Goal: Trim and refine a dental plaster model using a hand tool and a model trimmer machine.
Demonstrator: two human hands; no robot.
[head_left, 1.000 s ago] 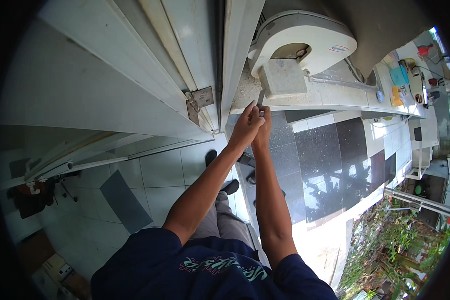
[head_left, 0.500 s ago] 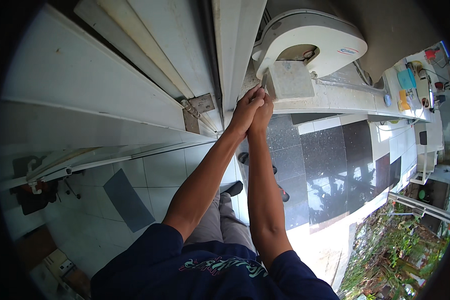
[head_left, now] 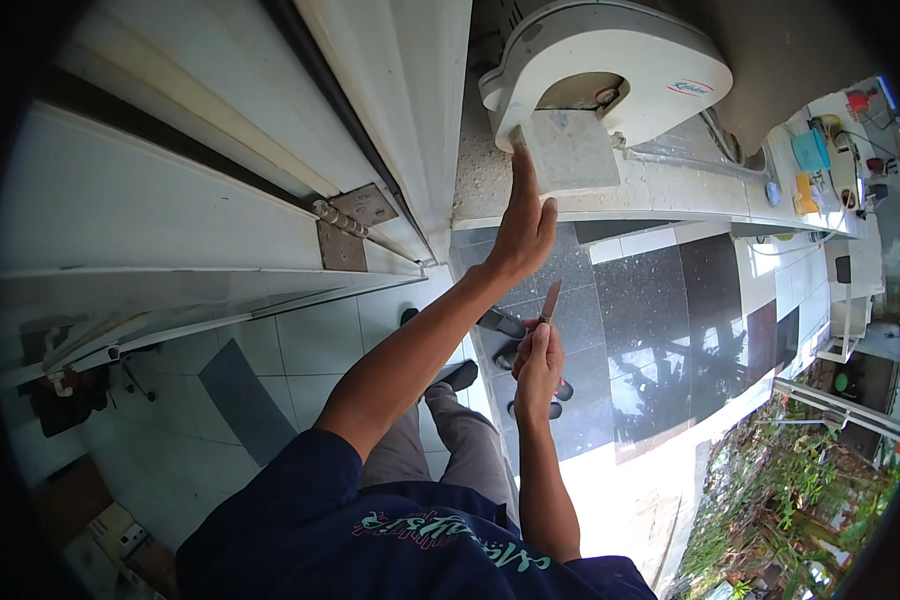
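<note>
My left hand (head_left: 522, 225) reaches forward with its fingers stretched out and its thumb apart. Its fingertips are at the lower left edge of a white rounded machine housing (head_left: 660, 80) that has a dark oval opening. They look to be touching it, though contact is hard to confirm. Close to the fingers lies a flat grey slab (head_left: 575, 150) in front of that opening. Lower and to the right, my right hand (head_left: 540, 368) is closed around a small knife (head_left: 552, 300), its narrow blade pointing up and away from me. The fingers hide most of the handle.
A speckled counter ledge (head_left: 690, 203) carries the machine. On the left stands a white door with a metal hinge (head_left: 342, 225). Dark shoes (head_left: 505, 325) rest on the tiles beyond my feet. A blue container (head_left: 812, 152) sits farther along the counter; plants (head_left: 810, 510) grow at lower right.
My hands were together near the slab; they have separated. The right hand has drawn back toward me with the knife, while the left has straightened its fingers at the housing. My view has shifted slightly.
</note>
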